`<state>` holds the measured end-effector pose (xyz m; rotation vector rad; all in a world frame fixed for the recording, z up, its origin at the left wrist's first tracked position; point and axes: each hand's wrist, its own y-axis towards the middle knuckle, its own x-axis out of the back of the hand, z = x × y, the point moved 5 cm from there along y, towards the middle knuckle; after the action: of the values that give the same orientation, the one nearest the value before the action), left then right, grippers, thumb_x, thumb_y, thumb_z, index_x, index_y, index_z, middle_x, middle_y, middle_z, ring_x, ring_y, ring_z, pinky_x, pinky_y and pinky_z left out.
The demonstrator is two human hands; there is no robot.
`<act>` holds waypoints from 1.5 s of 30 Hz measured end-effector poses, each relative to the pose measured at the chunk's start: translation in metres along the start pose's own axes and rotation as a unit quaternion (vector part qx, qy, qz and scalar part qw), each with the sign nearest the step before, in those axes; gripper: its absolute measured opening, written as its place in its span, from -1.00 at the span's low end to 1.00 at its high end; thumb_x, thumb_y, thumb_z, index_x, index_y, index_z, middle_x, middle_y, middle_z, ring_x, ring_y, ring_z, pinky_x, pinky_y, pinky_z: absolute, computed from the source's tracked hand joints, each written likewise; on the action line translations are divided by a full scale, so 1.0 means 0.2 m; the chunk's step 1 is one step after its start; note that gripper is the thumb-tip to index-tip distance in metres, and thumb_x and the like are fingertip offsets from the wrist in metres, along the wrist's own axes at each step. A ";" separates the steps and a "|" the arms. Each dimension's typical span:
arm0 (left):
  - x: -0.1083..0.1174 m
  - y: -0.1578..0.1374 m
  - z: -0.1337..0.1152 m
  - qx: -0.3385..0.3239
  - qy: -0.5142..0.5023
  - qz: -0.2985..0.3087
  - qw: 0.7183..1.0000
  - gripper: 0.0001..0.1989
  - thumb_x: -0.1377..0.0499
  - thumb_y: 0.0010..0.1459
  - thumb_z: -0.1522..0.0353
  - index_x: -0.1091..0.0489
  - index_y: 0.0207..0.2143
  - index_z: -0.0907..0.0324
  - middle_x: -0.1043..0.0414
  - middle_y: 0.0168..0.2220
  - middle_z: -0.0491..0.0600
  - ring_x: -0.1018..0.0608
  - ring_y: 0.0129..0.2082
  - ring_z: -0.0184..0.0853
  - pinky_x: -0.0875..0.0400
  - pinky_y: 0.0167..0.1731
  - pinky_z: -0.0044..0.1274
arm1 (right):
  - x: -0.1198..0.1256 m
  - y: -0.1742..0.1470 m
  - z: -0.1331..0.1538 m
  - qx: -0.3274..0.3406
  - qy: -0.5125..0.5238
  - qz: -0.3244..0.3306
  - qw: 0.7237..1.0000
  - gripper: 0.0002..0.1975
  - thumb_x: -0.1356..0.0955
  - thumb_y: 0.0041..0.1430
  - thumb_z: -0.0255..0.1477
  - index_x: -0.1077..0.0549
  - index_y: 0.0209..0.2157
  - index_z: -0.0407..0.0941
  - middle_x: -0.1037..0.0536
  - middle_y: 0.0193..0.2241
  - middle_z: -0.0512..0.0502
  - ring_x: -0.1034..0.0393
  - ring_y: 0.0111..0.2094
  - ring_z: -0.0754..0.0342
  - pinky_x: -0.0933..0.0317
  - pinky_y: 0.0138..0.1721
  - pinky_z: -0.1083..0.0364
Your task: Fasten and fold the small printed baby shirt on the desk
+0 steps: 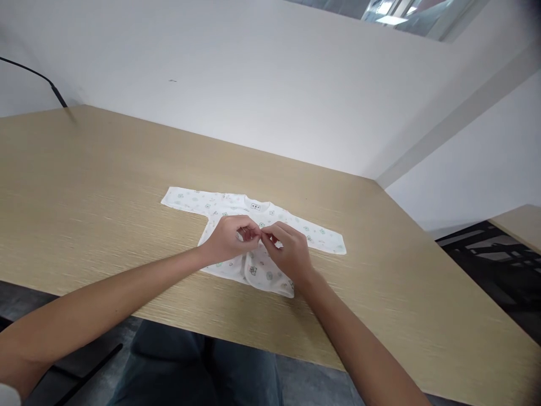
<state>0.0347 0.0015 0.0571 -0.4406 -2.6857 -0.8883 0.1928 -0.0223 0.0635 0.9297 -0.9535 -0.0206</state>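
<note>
As the left hand (236,234) and right hand (291,248) pinched narrowly over the printed shirt (262,270), anything held, too small to tell, risked slipping under an uneven tug.

Head view, forward-down across table (105,163)

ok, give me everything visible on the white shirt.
The shirt is small, long-sleeved and white, seemingly thin, soft cloth, scattered with small grey, green and pale prints. It lies mostly flat on the table, sleeves spread sideways, hem toward the person, with a few creases. A dark printed mark shows inside the round neckline; the front opening curves at the hem. The pinched left hand and right hand meet over its front, hiding part; any grip is unclear.
</note>
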 end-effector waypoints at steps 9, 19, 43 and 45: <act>-0.01 0.00 0.01 0.019 -0.044 0.004 0.999 -0.97 -0.25 0.08 0.47 -0.50 -0.39 0.21 -0.53 -0.40 -0.08 -0.51 -0.42 -0.46 -0.47 -0.37 -0.61 | 0.01 0.00 0.00 -0.059 0.083 -0.007 0.995 -0.85 -0.34 0.29 -0.48 -0.48 -0.39 -0.10 -0.50 -0.49 0.01 -0.34 -0.47 0.16 -0.20 -0.42 0.16; -0.01 -0.01 0.02 0.041 -0.080 0.004 0.996 -0.97 -0.26 0.09 0.45 -0.52 -0.37 0.21 -0.55 -0.38 -0.05 -0.53 -0.40 -0.44 -0.50 -0.34 -0.59 | 0.01 0.01 0.01 -0.086 0.118 -0.017 0.989 -0.84 -0.35 0.27 -0.48 -0.47 -0.42 -0.09 -0.49 -0.51 0.02 -0.32 -0.48 0.16 -0.22 -0.42 0.16; -0.01 0.00 0.02 0.026 -0.029 0.002 0.999 -0.93 -0.26 0.05 0.48 -0.53 -0.38 0.20 -0.56 -0.41 -0.08 -0.53 -0.43 -0.44 -0.48 -0.37 -0.59 | -0.01 -0.01 -0.02 -0.037 0.030 0.016 0.999 -0.83 -0.32 0.32 -0.46 -0.50 -0.38 -0.10 -0.51 -0.49 -0.02 -0.36 -0.45 0.14 -0.19 -0.41 0.14; -0.01 0.00 0.02 0.029 -0.034 0.005 0.999 -0.95 -0.25 0.06 0.47 -0.53 -0.39 0.20 -0.55 -0.41 -0.08 -0.52 -0.43 -0.45 -0.48 -0.38 -0.59 | -0.01 -0.01 -0.02 -0.043 0.042 0.012 0.998 -0.83 -0.32 0.31 -0.46 -0.50 -0.38 -0.10 -0.51 -0.49 -0.01 -0.36 -0.45 0.14 -0.20 -0.41 0.14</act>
<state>0.0355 0.0034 0.0526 -0.4786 -2.7600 -0.8033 0.1944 -0.0199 0.0605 0.8335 -0.8788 -0.0007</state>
